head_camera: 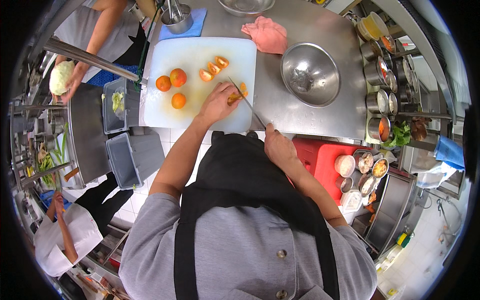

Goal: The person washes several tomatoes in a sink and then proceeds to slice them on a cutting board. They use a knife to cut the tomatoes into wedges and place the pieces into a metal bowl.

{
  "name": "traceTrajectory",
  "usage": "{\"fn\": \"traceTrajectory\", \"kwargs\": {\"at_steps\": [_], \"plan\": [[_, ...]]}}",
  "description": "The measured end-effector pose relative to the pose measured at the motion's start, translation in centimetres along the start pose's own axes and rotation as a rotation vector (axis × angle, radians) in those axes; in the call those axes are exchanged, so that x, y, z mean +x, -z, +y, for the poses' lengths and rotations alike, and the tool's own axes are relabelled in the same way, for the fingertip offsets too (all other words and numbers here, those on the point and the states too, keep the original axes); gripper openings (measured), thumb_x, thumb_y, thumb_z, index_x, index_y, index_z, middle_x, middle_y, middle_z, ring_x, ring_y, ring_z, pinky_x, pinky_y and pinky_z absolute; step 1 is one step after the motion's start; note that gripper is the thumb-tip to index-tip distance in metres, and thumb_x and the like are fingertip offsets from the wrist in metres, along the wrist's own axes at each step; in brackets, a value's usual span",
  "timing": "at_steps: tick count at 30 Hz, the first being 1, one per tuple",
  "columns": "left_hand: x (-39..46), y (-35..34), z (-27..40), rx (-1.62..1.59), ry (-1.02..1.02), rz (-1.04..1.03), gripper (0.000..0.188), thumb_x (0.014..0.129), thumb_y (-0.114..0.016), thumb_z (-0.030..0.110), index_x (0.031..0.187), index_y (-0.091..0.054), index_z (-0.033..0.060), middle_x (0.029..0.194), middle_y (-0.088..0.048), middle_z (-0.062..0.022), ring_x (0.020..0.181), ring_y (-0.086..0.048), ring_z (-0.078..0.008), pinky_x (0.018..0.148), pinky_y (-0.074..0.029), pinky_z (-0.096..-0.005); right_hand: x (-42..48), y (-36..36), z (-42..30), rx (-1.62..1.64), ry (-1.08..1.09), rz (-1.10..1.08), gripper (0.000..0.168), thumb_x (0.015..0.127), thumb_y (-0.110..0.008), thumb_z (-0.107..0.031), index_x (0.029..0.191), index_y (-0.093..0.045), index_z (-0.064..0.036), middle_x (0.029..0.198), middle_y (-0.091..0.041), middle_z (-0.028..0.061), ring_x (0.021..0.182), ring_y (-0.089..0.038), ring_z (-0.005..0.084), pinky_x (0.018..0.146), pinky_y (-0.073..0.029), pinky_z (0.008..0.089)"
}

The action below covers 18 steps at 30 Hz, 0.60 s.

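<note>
On a white plastic cutting board point(168, 50), my left hand point(219, 102) holds a piece of tomato point(234, 97) near the board's right side. My right hand point(280, 147) grips the handle of a kitchen knife point(252, 107), whose blade reaches up and left to the tomato beside my left fingertips. A cut tomato piece point(243, 88) lies just right of the blade. Several tomato wedges point(214, 68) sit in a slanting row above my left hand. Three whole tomatoes point(178, 77) rest on the board's left half.
A steel mixing bowl point(310, 75) and a crumpled pink cloth point(267, 34) are right of the board. A steel pot point(177, 20) stands on a blue cloth behind it. Steel ingredient containers point(376, 73) line the right side. At left, one co-worker holds a pale vegetable point(62, 78); another stands lower left.
</note>
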<state>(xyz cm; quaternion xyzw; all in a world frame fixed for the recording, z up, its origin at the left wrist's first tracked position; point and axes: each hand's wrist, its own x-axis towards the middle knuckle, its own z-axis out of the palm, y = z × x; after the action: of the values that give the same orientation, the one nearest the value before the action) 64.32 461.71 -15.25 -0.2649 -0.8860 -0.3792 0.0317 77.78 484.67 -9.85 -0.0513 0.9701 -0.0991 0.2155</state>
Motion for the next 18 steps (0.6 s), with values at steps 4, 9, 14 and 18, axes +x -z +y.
{"fn": "traceTrajectory", "kwargs": {"at_steps": [4, 9, 14, 18], "plan": [[-1.1, 0.4, -0.3, 0.009, 0.03, 0.025, 0.026, 0.083, -0.078, 0.013, 0.103, -0.064, 0.0043, 0.113, -0.062, -0.0112, 0.11, -0.06, -0.0325, 0.095, -0.051, -0.0413, -1.3, 3.9, -1.2, -0.019, 0.024, -0.01, 0.03, 0.094, -0.05, -0.008, 0.121, -0.052, 0.006, 0.093, -0.07, 0.0267, 0.081, -0.073, 0.0448, 0.073, -0.061, 0.0511], [-1.5, 0.8, -0.5, 0.004, 0.032, -0.004, 0.023, 0.084, -0.076, 0.014, 0.102, -0.064, 0.0041, 0.112, -0.063, -0.0111, 0.111, -0.059, -0.0316, 0.096, -0.051, -0.0408, -3.2, 4.9, -1.6, 0.027, 0.043, -0.109, 0.029, 0.095, -0.049, -0.008, 0.12, -0.051, 0.007, 0.088, -0.071, 0.0261, 0.081, -0.073, 0.0456, 0.072, -0.061, 0.0501], [-1.6, 0.4, -0.6, 0.004, 0.046, -0.015, 0.02, 0.086, -0.074, 0.014, 0.101, -0.064, 0.004, 0.111, -0.063, -0.0096, 0.111, -0.058, -0.0308, 0.098, -0.049, -0.04, 0.9, -0.7, -0.8, 0.054, 0.029, -0.068, 0.024, 0.097, -0.048, -0.01, 0.116, -0.051, 0.003, 0.09, -0.071, 0.0279, 0.082, -0.072, 0.0462, 0.071, -0.06, 0.0514], [-2.4, 0.2, -0.7, 0.072, 0.164, 0.085, 0.025, 0.088, -0.07, 0.011, 0.11, -0.061, 0.0033, 0.114, -0.061, -0.0134, 0.113, -0.056, -0.0348, 0.1, -0.048, -0.0435, 0.5, 2.3, -0.4, 0.048, 0.046, 0.013, 0.021, 0.097, -0.048, -0.011, 0.115, -0.05, 0.001, 0.093, -0.071, 0.0275, 0.082, -0.072, 0.0471, 0.073, -0.059, 0.0542]]}}
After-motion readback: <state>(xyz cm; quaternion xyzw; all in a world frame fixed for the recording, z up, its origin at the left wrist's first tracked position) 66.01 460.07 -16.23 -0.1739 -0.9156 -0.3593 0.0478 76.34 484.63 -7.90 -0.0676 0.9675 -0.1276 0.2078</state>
